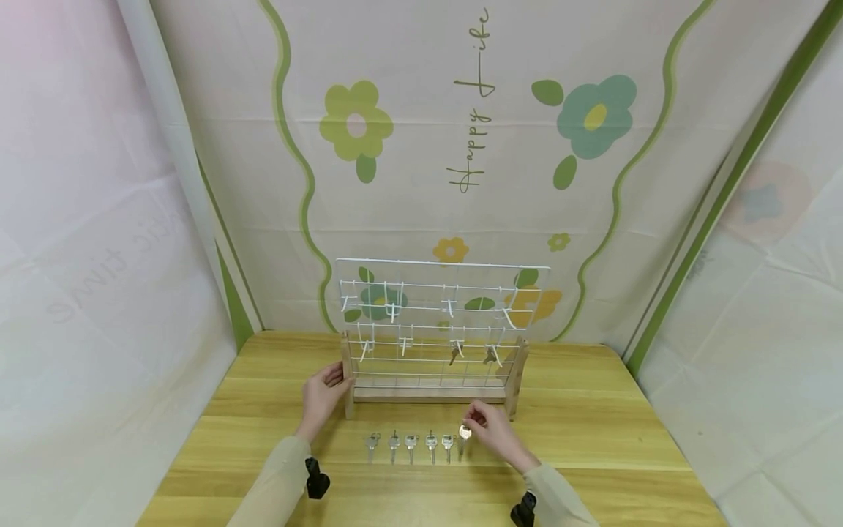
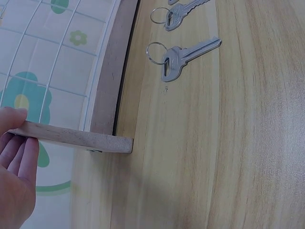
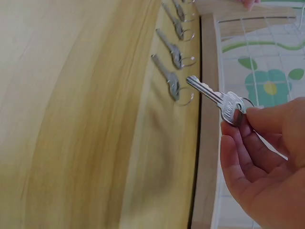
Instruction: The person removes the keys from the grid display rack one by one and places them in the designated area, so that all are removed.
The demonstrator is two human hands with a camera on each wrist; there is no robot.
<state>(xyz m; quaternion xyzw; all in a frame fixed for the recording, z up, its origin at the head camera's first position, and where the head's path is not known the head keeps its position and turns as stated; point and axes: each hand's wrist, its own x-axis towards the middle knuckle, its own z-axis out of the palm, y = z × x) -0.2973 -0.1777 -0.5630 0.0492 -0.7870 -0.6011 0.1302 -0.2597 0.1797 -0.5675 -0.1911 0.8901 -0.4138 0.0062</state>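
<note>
My left hand (image 1: 321,399) grips the left wooden upright (image 2: 71,136) of a white wire rack (image 1: 443,262), thumb on one face and fingers on the other in the left wrist view. Between thumb and fingertips, my right hand (image 1: 495,433) pinches a silver key (image 3: 230,106) at its head and ring. That key is raised above the table, its blade pointing away from the hand. Several more silver keys (image 1: 431,441), each with a ring, lie in a row before the rack. Two keys (image 1: 456,354) hang from lower hooks on the rack's right half.
White hooks (image 1: 393,310) stick out from the rack in two rows. A wooden base bar (image 1: 428,394) joins its uprights. The rack stands on a wood-grain table (image 1: 593,439), with a flowered cloth (image 1: 408,183) behind it and pale cloth at both sides.
</note>
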